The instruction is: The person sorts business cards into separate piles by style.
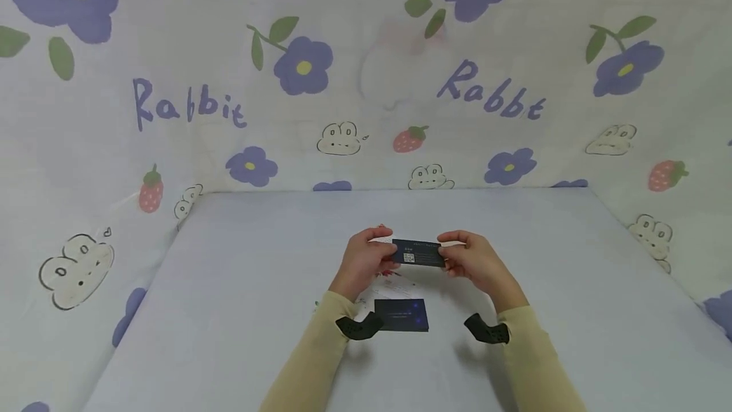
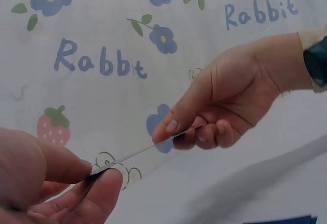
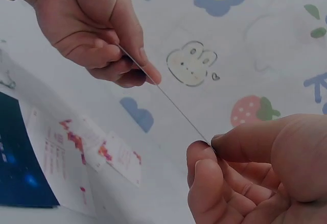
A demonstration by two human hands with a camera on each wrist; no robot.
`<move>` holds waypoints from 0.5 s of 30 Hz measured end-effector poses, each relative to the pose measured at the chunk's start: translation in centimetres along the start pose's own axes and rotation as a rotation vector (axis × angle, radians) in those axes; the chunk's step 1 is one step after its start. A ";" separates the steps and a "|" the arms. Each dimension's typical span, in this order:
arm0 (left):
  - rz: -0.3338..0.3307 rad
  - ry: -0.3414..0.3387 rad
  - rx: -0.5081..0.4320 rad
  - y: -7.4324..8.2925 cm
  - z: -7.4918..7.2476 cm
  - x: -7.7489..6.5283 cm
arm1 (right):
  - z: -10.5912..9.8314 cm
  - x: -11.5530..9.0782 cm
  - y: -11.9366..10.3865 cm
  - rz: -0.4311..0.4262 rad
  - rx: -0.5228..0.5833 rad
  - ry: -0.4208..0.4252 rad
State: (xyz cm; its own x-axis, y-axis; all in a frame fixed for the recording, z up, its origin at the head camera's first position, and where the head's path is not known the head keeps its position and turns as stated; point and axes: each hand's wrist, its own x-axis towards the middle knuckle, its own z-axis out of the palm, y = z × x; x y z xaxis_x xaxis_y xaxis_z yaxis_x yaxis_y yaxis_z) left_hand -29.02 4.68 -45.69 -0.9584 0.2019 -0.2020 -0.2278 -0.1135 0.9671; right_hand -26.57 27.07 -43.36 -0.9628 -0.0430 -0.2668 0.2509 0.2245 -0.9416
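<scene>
A dark business card [image 1: 424, 254] with a white QR code and small pale print is held up above the table between both hands. My left hand [image 1: 361, 264] pinches its left end between thumb and fingers, and my right hand [image 1: 479, 266] pinches the right end. Seen nearly edge-on in the right wrist view, the thin card [image 3: 179, 109] looks like a slanted line. Below the hands lies a stack of dark blue cards [image 1: 401, 315] with glowing blue spots. White cards with red floral print [image 3: 122, 157] lie beside it, partly hidden by the left hand and the held card in the head view.
The white tabletop [image 1: 229, 310] spreads out around the cards. Behind it and at both sides hangs a white cloth [image 1: 389, 100] printed with purple flowers, strawberries and rabbits. Black bands [image 1: 359, 327] sit on both sleeved wrists, the left one overlapping the blue stack's edge in view.
</scene>
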 end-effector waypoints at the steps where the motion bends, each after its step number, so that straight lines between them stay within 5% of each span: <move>1: 0.004 -0.011 0.014 -0.1 -0.4 -0.2 | 0.2 -0.1 0.0 -0.009 -0.001 -0.012; 15: -0.044 -0.045 0.252 0.4 -5.6 -3.7 | 4.2 -0.7 -0.5 -0.073 -0.106 -0.181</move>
State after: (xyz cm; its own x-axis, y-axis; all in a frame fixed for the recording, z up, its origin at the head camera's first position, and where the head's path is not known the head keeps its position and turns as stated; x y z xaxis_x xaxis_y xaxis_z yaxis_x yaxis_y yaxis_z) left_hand -26.47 -1.56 -45.46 -0.9386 0.2452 -0.2427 -0.2131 0.1410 0.9668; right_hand -25.58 22.89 -43.52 -0.9421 -0.2345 -0.2397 0.1597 0.3147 -0.9357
